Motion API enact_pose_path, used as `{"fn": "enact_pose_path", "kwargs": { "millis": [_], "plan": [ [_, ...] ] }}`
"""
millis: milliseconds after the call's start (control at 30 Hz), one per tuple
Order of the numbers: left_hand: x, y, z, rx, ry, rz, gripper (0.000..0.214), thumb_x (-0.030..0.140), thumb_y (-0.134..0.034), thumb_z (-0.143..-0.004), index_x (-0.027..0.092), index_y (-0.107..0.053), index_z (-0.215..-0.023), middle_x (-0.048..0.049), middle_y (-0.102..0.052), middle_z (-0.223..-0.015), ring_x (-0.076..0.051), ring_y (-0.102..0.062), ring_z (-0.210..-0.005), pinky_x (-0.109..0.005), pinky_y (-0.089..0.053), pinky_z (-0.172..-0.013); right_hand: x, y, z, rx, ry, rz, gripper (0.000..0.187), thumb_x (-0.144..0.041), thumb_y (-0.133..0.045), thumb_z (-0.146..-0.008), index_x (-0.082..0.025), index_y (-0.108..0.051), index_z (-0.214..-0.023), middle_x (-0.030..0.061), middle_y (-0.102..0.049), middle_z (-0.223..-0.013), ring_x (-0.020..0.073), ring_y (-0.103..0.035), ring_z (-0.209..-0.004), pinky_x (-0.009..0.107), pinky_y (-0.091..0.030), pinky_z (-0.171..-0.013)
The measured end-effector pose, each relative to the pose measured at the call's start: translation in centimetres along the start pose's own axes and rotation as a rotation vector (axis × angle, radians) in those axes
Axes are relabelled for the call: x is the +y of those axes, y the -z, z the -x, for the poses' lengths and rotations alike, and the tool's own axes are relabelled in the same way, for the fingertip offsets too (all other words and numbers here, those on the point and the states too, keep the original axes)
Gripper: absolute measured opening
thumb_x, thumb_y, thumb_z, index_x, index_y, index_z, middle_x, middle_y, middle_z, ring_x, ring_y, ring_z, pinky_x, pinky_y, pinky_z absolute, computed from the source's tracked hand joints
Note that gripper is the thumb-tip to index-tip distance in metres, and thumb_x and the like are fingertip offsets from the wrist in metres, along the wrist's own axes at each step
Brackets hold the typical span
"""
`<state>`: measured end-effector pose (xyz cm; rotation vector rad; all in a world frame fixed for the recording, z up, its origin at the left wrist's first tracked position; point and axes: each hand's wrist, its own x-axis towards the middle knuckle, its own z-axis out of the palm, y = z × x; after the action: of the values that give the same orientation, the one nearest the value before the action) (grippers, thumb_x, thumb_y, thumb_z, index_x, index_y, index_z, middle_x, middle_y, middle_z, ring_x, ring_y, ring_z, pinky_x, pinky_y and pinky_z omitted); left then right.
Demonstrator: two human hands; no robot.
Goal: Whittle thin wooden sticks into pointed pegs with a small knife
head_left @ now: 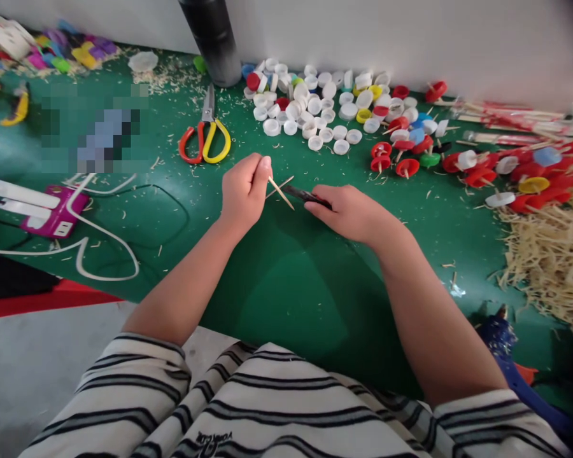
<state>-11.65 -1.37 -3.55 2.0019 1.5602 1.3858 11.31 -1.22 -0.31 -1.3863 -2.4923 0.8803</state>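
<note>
Above the table's middle, my left hand [246, 191] is closed, pinching a thin wooden stick [282, 194] between thumb and fingers. The stick slants down to the right and narrows at its lower end. My right hand [346, 210] grips a slim dark tool that looks like a knife [300, 193], its tip pointing left, close to the stick. A second light sliver of wood [286, 182] shows just behind the stick; whether it is held or lies on the table I cannot tell. The right palm hides much of the tool's handle.
Scissors [209, 130] lie beyond my left hand, near a dark bottle [214, 44]. Bottle caps [315, 105] spread along the wall, with stick-pierced red caps [482, 177] to the right. Wood sticks [544, 261] and a blue glue gun [506, 350] lie right; a power strip [60, 213] left.
</note>
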Motion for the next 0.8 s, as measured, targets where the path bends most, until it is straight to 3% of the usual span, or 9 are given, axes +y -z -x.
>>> {"fn": "enact_pose_path", "kwargs": {
  "millis": [467, 667, 800],
  "plan": [
    [-0.24, -0.06, -0.1, 0.01, 0.008, -0.011, 0.055, 0.062, -0.034, -0.104, 0.023, -0.053, -0.07, -0.0016, -0.055, -0.066, -0.016, -0.057, -0.067, -0.032, -0.045, -0.066, 0.07, -0.15, -0.16, -0.025, 0.064, 0.002, 0.024, -0.043, -0.048, -0.1, -0.023, -0.055, -0.088, 0.0019, -0.061, -0.077, 0.0161, -0.048, -0.065, 0.031, -0.026, -0.06],
    [-0.53, -0.16, -0.12, 0.014, 0.019, -0.03, 0.055, 0.063, -0.035, -0.103, 0.024, -0.052, -0.069, -0.0013, -0.054, -0.064, -0.015, -0.056, -0.066, -0.033, -0.045, -0.065, 0.14, -0.32, 0.15, 0.06, 0.024, 0.033, 0.025, -0.043, -0.048, -0.1, -0.023, -0.052, -0.086, 0.0017, -0.056, -0.072, 0.0163, -0.043, -0.062, 0.032, -0.024, -0.059],
    [-0.74, -0.27, -0.17, 0.032, 0.033, -0.033, 0.054, 0.063, -0.035, -0.103, 0.024, -0.053, -0.07, -0.0008, -0.051, -0.063, -0.016, -0.057, -0.066, -0.032, -0.044, -0.064, -0.07, -0.39, 0.26, 0.043, 0.035, 0.071, 0.024, -0.042, -0.048, -0.1, -0.022, -0.056, -0.089, 0.0031, -0.058, -0.073, 0.0171, -0.045, -0.063, 0.032, -0.024, -0.059]
  ]
}}
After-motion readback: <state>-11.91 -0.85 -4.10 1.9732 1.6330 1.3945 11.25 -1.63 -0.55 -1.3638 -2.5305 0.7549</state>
